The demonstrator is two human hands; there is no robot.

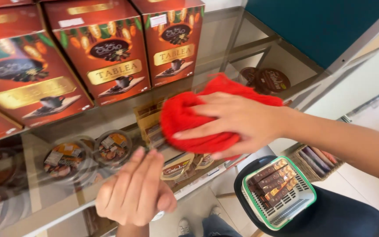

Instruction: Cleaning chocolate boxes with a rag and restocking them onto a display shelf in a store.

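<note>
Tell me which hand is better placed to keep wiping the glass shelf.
Right. The right hand lies flat on the red cloth, pressing it against the glass shelf. The left hand is at the shelf's front edge, curled around something small, away from the cloth.

The right hand (237,120) covers the middle of the red cloth (185,118). The left hand (134,193) is closed, and what its fingers (143,169) grip is hidden. Boxes (18,83) at left and top are cut by the frame edge. Round tubs (66,160) beneath the glass shelf (224,39) appear blurred by reflections.
</note>
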